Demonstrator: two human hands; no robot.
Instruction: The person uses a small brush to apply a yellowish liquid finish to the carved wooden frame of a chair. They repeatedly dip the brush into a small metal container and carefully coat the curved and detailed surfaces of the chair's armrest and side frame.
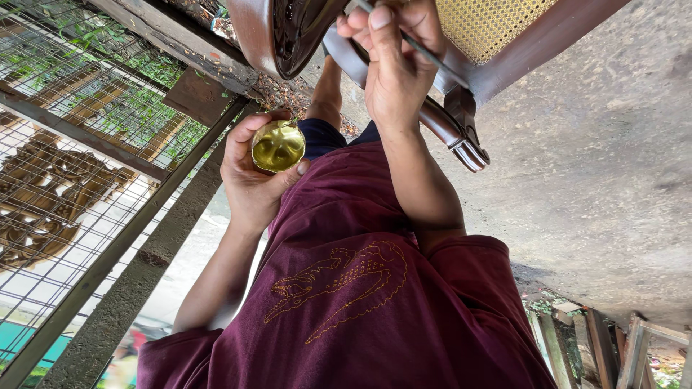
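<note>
Brush – thin, dark-handled, pinched in the right hand between thumb and forefinger, the other fingers curled shut around it. Its long axis ran on a slant: one end stuck out past the fingertips, up and toward the left-hand side; the other trailed out behind the knuckles, down and away to the right. The upper end pointed at the dark carved wood just beyond the fingertips; whether bristles touched the wood, could not tell – that end ran off the top of the view.

Small round cup, gold and wet-looking inside, sat below and to the left of the right hand, near but apart from it. Its mouth faced up at the camera. The left hand held it closed in, thumb over one rim, fingers wrapped round the far side. So the cup lay off the near, lower side of the brush, and the right hand was the nearer one to the wood.

Beyond the right hand: a chair with a yellow cane panel and a curved dark arm passing under the wrist. Below both forearms, a maroon shirt. Left of the left hand, a wire mesh fence; right of the chair, bare concrete ground.
</note>
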